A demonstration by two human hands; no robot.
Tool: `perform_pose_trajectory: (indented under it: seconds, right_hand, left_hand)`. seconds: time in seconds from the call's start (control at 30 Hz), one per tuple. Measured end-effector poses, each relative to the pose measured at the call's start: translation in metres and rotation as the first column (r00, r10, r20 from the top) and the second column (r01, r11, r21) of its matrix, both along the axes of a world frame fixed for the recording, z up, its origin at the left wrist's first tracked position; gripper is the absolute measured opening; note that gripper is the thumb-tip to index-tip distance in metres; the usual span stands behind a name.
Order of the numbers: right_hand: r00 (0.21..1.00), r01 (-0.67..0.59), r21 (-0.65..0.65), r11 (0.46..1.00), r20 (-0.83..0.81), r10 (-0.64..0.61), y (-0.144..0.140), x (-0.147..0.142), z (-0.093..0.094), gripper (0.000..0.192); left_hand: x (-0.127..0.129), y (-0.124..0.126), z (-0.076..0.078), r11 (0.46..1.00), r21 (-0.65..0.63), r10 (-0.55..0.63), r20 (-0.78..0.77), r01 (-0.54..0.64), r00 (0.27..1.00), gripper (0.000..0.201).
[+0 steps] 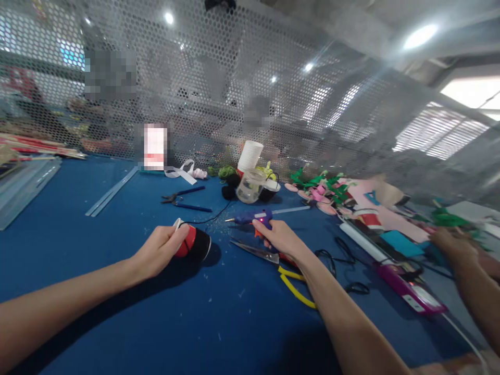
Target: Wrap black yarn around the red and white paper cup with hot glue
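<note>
Red-and-black round cup-shaped piece [193, 244] lies on its side on the blue felt-covered tabletop [117, 219], left of centre, with the left hand [160, 251] clasped around its near end, thumb over the white rim. Behind everything stands a tall perforated metal mesh screen [234, 94] along the tabletop's far edge. At the right, a heap of pink, green and blue cut foam and paper shapes [351, 200] spreads toward another person's hand [455, 245], which reaches in from the right edge, blurred. Nearer lies a white tube [361, 239], with a magenta flat device [410, 291] just beside its near end. The right hand [279, 237] is closed around the grip of a purple hot glue gun [253, 217], whose nozzle points left toward the red-and-black piece but is apart from it; a clear glue stick juts from its back. A black cord [213, 216] runs from the piece's top toward the far side. Just below the right hand lie yellow-handled scissors [273, 260], blades pointing left. Farther back sit a clear glass jar [250, 186], a white ribbed paper cup [250, 155] tilted behind it, and blue-handled pliers [183, 200] to the left. Long clear plastic strips [111, 191] lie at the far left.
</note>
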State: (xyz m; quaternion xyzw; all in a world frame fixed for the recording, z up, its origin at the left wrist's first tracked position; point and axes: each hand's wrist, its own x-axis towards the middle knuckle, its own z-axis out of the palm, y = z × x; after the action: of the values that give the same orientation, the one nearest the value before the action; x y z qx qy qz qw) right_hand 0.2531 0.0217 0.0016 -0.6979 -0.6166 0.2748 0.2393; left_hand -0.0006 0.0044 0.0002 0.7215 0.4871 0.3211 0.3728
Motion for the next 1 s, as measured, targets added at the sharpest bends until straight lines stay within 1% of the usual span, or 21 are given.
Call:
perform_pose_trajectory:
  seconds: [0.1,0.17,0.23,0.27,0.3,0.33,0.37,0.4,0.43,0.47,0.5,0.53,0.57,0.67,0.73,0.83,0.9,0.97,1.0]
  right_hand:
    - [0.991,0.029,-0.029,0.999,0.130,-0.025,0.006,0.003,-0.007,0.043]
    - [0.977,0.051,0.015,0.999,0.209,-0.053,0.009,0.004,-0.009,0.042]
    - [0.957,0.087,0.097,0.991,0.268,-0.110,0.009,0.003,-0.008,0.037]
    - [0.944,0.092,0.166,0.982,0.300,-0.139,0.008,0.001,-0.006,0.035]
    - [0.934,0.076,0.239,0.968,0.322,-0.153,0.006,-0.002,-0.003,0.033]
    - [0.936,0.036,0.295,0.955,0.325,-0.136,0.003,-0.008,0.000,0.032]
    - [0.947,-0.025,0.336,0.942,0.311,-0.086,-0.001,-0.015,0.003,0.034]
    - [0.968,-0.101,0.324,0.941,0.250,0.018,-0.005,-0.023,0.006,0.036]
    - [0.979,-0.186,0.267,0.946,0.136,0.154,-0.008,-0.033,0.009,0.039]
    - [0.962,-0.264,0.204,0.943,-0.015,0.272,-0.011,-0.044,0.011,0.043]
    - [0.926,-0.327,0.167,0.930,-0.138,0.350,-0.014,-0.054,0.014,0.046]
    - [0.898,-0.365,0.148,0.919,-0.207,0.389,-0.015,-0.064,0.015,0.047]
    - [0.879,-0.385,0.150,0.911,-0.241,0.411,-0.015,-0.074,0.016,0.046]
    - [0.830,-0.418,0.172,0.892,-0.326,0.452,-0.013,-0.096,0.017,0.046]
    - [0.781,-0.423,0.179,0.888,-0.424,0.458,-0.011,-0.105,0.016,0.044]
    - [0.700,-0.363,0.195,0.911,-0.588,0.405,-0.012,-0.114,0.015,0.031]
    - [0.661,-0.308,0.185,0.933,-0.664,0.350,-0.014,-0.116,0.016,0.026]
    - [0.652,-0.276,0.178,0.945,-0.688,0.320,-0.016,-0.116,0.017,0.022]
    - [0.657,-0.265,0.191,0.945,-0.682,0.321,-0.016,-0.114,0.018,0.020]
  left_hand:
    - [0.000,0.000,0.002,1.000,0.009,0.006,0.018,-0.006,1.000,0.038]
    - [0.000,-0.001,0.003,1.000,0.012,-0.001,0.030,0.001,1.000,0.039]
    - [0.000,-0.002,0.003,1.000,0.021,-0.012,0.035,0.011,0.999,0.039]
    - [0.000,-0.002,0.003,0.999,0.030,-0.016,0.033,0.015,0.999,0.038]
    - [-0.001,-0.003,0.003,0.999,0.042,-0.022,0.028,0.021,0.999,0.038]
    - [-0.001,-0.003,0.003,0.998,0.059,-0.033,0.018,0.032,0.999,0.038]
    - [-0.001,-0.004,0.003,0.996,0.079,-0.049,0.005,0.048,0.999,0.038]
    - [-0.001,-0.005,0.002,0.992,0.101,-0.070,-0.011,0.070,0.998,0.037]
    - [-0.001,-0.005,0.001,0.988,0.124,-0.093,-0.030,0.096,0.995,0.037]
    - [-0.001,-0.006,0.000,0.982,0.144,-0.115,-0.049,0.121,0.992,0.037]
    - [-0.002,-0.007,0.000,0.976,0.164,-0.134,-0.067,0.143,0.989,0.037]
    - [-0.002,-0.007,-0.001,0.970,0.183,-0.149,-0.082,0.162,0.985,0.037]
    - [-0.002,-0.007,-0.001,0.964,0.201,-0.161,-0.093,0.177,0.983,0.037]
    - [-0.002,-0.008,-0.002,0.947,0.245,-0.184,-0.114,0.207,0.976,0.036]
    - [-0.002,-0.008,-0.003,0.941,0.256,-0.193,-0.126,0.220,0.973,0.036]
    - [-0.002,-0.008,-0.004,0.933,0.273,-0.207,-0.128,0.235,0.970,0.035]
    - [-0.001,-0.009,-0.004,0.923,0.286,-0.228,-0.131,0.257,0.965,0.035]
    - [0.000,-0.010,-0.003,0.922,0.271,-0.249,-0.135,0.277,0.959,0.035]
    - [0.001,-0.011,-0.001,0.929,0.242,-0.257,-0.128,0.281,0.958,0.035]
